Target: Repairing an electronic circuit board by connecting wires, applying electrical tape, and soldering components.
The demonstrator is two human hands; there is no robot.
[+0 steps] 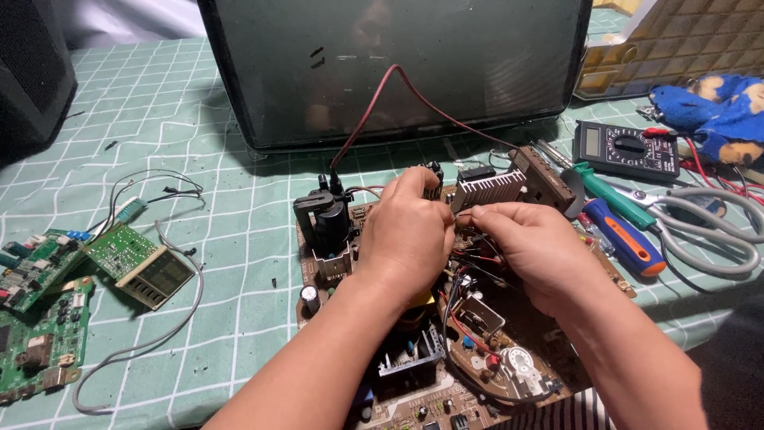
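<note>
Over a brown circuit board (477, 374) on the table (231, 215), covered w/ a green checked cloth, both hands meet at the board's far edge. Left hand (406, 231) is curled, fingers (426, 195) bent down over small parts just in front of a ribbed metal heat sink (489, 187); what they grip, if anything, is hidden by the knuckles. Right hand (529, 247) has thumb & forefinger pinched together, fingertips (476, 213) closed on what looks like a thin wire or lead, too small to tell, right beside the left fingers.

Just left of the left fingers stands a black flyback transformer (322, 219), its red lead (382, 103) running up to the dark CRT tube (398, 64) beyond the fingers. Right of the right fingers lie a black multimeter (625, 147), a green-handled screwdriver (609, 195), an orange-and-blue-handled screwdriver (629, 239) & a coil of grey cable (708, 231). Far left of both hands, well apart, sit several green circuit boards (48, 271) w/ loose grey wire (159, 318).
</note>
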